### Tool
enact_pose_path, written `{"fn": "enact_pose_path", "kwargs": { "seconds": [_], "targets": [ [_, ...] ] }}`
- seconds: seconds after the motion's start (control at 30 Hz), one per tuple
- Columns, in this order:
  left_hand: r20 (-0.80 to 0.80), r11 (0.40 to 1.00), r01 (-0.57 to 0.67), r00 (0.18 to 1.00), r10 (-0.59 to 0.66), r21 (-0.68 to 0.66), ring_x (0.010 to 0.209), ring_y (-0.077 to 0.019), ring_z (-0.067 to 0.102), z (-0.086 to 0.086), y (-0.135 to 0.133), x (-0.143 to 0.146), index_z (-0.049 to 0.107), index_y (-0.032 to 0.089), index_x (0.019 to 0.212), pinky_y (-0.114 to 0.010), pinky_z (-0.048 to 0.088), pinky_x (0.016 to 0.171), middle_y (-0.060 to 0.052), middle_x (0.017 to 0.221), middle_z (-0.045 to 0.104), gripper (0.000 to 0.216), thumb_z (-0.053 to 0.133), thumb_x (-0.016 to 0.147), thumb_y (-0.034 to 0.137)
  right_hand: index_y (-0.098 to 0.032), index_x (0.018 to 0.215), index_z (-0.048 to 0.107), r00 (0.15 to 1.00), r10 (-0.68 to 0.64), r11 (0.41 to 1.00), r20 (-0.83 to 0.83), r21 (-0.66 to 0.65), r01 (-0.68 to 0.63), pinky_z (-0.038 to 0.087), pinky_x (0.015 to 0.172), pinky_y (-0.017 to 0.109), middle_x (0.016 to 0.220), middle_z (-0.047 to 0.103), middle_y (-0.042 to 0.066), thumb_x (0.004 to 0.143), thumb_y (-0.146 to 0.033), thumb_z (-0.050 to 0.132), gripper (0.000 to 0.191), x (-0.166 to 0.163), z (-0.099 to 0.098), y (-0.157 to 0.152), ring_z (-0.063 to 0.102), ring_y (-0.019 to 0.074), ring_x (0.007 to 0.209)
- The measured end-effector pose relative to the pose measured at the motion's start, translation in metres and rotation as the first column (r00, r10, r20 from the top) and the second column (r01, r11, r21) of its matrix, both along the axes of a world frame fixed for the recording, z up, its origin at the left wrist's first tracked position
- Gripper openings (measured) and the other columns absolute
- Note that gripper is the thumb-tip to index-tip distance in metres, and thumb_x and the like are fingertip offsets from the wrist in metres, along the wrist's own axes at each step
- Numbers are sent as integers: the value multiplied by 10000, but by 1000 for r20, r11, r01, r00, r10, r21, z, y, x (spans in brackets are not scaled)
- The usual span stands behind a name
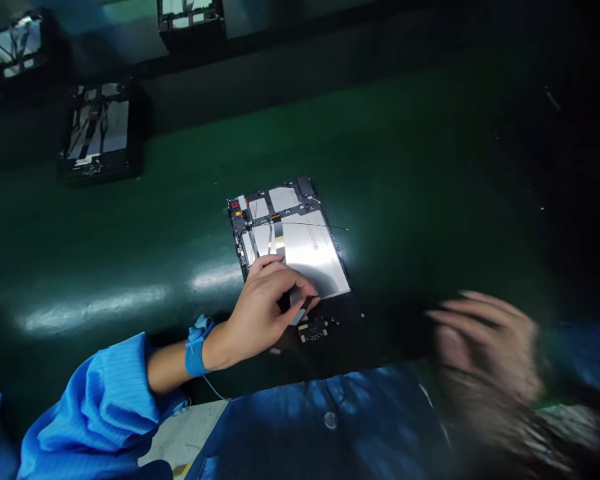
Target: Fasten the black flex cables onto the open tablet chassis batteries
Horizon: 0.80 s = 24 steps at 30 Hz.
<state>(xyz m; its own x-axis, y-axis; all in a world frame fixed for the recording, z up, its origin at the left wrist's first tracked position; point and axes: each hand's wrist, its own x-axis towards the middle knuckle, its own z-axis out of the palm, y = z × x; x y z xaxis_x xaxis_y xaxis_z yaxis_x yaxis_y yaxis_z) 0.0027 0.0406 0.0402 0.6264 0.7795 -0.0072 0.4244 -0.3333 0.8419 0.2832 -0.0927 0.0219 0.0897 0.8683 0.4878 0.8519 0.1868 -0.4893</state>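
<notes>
At the upper left of the frame, opened tablets [99, 130] sit on the green belt [430, 167]. At centre, the left hand [260, 303] pinches near the lower edge of an open tablet chassis [290, 243], whose long axis runs away from the person. The right hand [485, 340], lower right, is blurred; its grip cannot be told.

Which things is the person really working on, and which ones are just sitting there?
Being worked on:
- opened tablet, insides showing
- left hand, fingertips on the tablet's near end
- right hand, blurred, off to the side, holding nothing I can make out

Just sitting there:
- three more opened tablets farther along the green belt
</notes>
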Motion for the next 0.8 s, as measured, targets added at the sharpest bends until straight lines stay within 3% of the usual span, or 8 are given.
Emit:
{"fn": "enact_pose_path", "kwargs": {
  "seconds": [0.07,0.23,0.4,0.53,0.67,0.8],
  "targets": [
    [11,1000,15,1000,-15,-2,915,-49,690,1,1,-1,665,222,942,-330,296,1180,96,989,767,32,685,946,246,-257,1100,686,988,153,987,-16,-48,-154,390,1036,494,1145,619,83,936,-121,621,223,-32,0,19,543,283,1270],
    [60,993,34,997,-41,113,919,-49,707,-2,0,-2,655,220,945,-313,354,1144,102,954,758,66,703,942,265,-270,1046,649,951,290,939,-103,-163,-304,275,1139,466,1271,605,36,991,-198,575,117,-77,-10,49,411,245,1390],
    [31,995,30,999,-33,92,914,-57,699,-5,-4,0,678,259,959,-346,321,1183,118,951,757,68,733,919,251,-252,961,610,901,354,895,-250,-191,-404,259,1143,482,1272,606,40,988,-197,525,104,-75,-12,45,383,231,1416],
    [-2,984,12,1000,-12,175,908,-65,674,-4,-4,2,669,266,960,-338,325,1147,129,950,752,157,698,898,124,-268,1012,643,909,327,900,-259,-206,-383,254,1152,504,1379,578,30,987,-195,553,119,-67,-10,42,332,251,1482],
    [-26,969,53,999,-48,241,884,-71,663,1,-1,5,667,253,945,-321,344,1122,131,944,753,167,695,886,99,-246,1064,664,930,313,929,-192,-141,-342,311,1152,498,1379,581,69,962,-156,587,156,-52,-6,43,356,279,1489],
    [-42,947,97,995,-88,306,873,-86,636,3,-1,5,677,249,952,-316,335,1125,110,903,743,122,653,927,132,-241,1091,675,918,395,913,-39,-90,-397,368,1095,501,1370,588,84,911,-145,644,206,-39,-2,46,394,327,1451]
  ]
}}
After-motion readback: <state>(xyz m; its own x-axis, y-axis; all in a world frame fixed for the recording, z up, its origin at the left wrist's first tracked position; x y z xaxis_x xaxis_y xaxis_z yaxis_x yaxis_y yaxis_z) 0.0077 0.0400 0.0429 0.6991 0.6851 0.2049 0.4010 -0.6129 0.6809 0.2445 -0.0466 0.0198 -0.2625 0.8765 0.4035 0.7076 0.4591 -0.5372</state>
